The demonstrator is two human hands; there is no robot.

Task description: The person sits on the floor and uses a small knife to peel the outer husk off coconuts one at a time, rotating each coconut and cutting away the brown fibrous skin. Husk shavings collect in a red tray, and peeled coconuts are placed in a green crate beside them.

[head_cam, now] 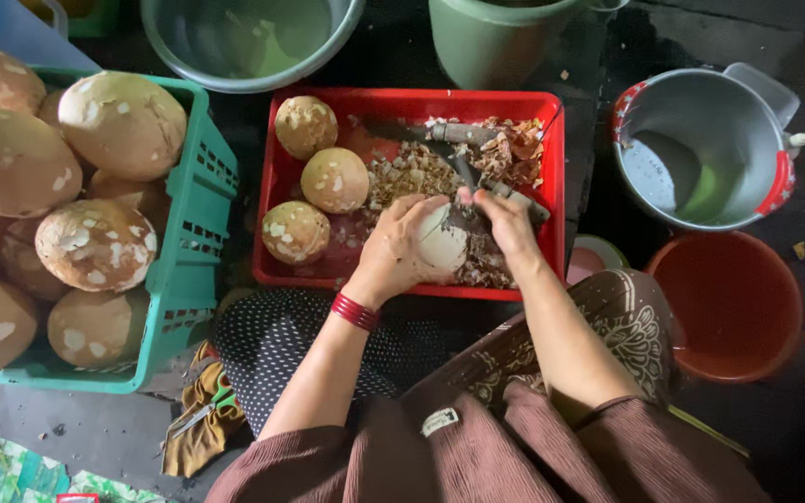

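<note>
My left hand (393,250) cups a pale, partly peeled coconut (443,244) over the near edge of a red tray (552,186). My right hand (505,222) grips the handle of a knife (477,182) whose blade rests against the coconut's top. Three brown, white-flecked coconuts (334,180) lie in the tray's left half. Brown shavings (421,168) cover the tray's middle and far right. A second dark blade (421,132) lies at the back of the tray.
A green basket (193,270) at left holds several large coconuts. A grey basin (347,19) and green bucket (486,47) stand behind the tray. At right are a metal pot (701,121) and an orange bowl (733,307). A cloth (197,410) lies on the floor.
</note>
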